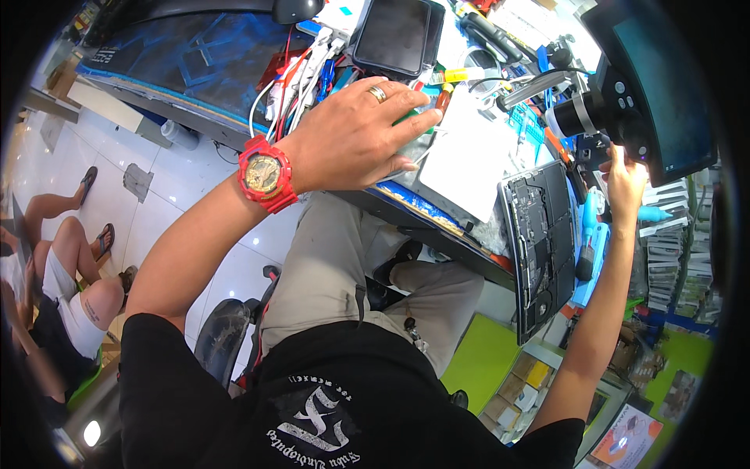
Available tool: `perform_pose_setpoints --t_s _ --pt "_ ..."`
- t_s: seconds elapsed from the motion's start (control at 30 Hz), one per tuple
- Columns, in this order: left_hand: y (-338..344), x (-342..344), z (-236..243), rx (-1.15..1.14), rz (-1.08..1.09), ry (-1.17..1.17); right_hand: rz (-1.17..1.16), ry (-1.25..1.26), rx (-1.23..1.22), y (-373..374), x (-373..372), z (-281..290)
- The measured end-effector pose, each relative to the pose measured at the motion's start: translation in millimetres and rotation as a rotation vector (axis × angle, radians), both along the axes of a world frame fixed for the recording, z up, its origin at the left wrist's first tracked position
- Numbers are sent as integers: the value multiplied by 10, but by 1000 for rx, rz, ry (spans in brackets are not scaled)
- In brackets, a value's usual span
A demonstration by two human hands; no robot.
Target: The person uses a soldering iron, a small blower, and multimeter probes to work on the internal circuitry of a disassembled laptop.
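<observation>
My left hand (367, 129), with a ring and red watch, is spread with curved fingers over a partly hidden green item (406, 117) at the desk's front edge, beside a white pad (461, 156). My right hand (623, 176) reaches up with its fingers closed on a black part beneath a microscope with a screen (662, 102). Below it, a laptop (537, 250) with exposed internals rests tilted at the desk's right end, beside blue tools (590, 219).
The cluttered desk holds cables (301, 86), a black tablet-like device (394, 35) and a dark blue mat (180, 55). Another person's bare legs (74, 266) are at the far left. A chair (223, 336) is by my left side; shelving (668, 250) stands at the right.
</observation>
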State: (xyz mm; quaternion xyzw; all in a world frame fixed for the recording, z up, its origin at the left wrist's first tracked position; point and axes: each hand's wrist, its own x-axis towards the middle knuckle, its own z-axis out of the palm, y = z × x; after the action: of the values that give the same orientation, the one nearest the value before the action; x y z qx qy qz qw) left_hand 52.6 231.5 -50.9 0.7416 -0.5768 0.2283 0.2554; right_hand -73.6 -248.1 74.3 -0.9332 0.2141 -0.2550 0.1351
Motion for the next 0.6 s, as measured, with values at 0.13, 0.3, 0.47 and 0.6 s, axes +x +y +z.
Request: perform_pose_setpoints --t_s 0.13,0.3,0.47,0.6 --pt "11 23 21 -19 -31 8 71 28 -87 -35 49 -46" --pt "72 30 22 -47 -39 23 65 32 -81 93 84 -64" --pt "-155 -35 237 -227 18 42 152 144 -446 15 -16 -87" --pt "-836 75 577 -329 82 217 84 205 -469 329 76 -22"
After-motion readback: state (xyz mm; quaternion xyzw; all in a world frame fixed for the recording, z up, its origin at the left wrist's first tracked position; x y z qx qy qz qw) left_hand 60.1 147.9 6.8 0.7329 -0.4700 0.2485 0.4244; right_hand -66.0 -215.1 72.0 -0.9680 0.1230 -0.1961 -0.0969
